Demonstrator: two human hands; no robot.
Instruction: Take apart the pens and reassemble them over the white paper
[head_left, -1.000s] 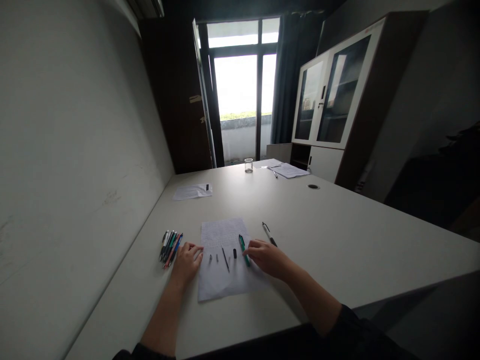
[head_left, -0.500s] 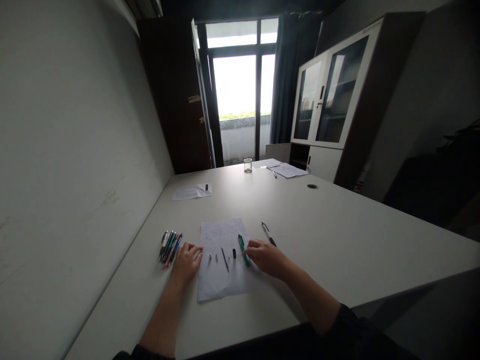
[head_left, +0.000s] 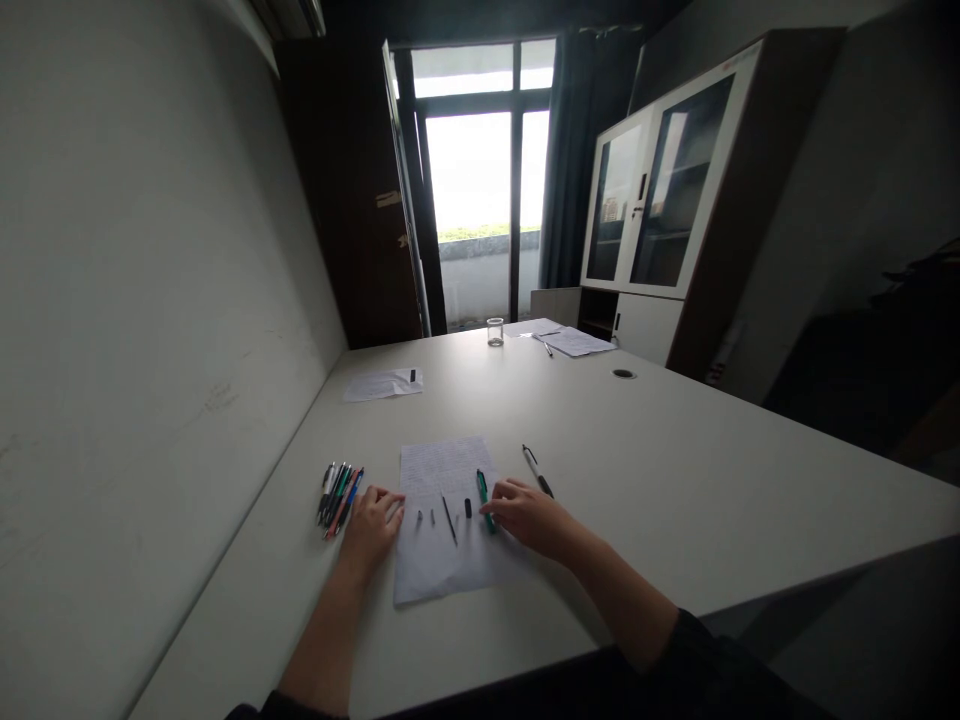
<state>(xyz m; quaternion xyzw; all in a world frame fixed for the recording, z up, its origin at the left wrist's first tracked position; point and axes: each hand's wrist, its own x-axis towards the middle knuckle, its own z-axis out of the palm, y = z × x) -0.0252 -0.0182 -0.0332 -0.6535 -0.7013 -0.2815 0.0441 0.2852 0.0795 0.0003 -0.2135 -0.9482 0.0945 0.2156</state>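
A sheet of paper with writing [head_left: 429,580] lies on the table in front of me. Loose pen parts rest on it in a row: two tiny pieces at the left, a thin dark refill [head_left: 449,520], a small pale piece and a short black grip sleeve [head_left: 468,508]. At the sheet's right side is a green pen body [head_left: 482,486], with the curled fingers of my right hand [head_left: 521,510] on it. My left hand [head_left: 377,520] lies with fingers apart at the sheet's left edge, holding nothing.
Several pens [head_left: 341,498] lie bunched left of my left hand. A white and black pen [head_left: 538,472] is beyond my right hand. Farther off are a plastic-looking sleeve with paper [head_left: 382,385], a glass [head_left: 495,333], papers [head_left: 577,342] and a cable hole [head_left: 624,374].
My right fingers have shifted slightly left across the green pen body. My left hand and the small parts stay where they were.
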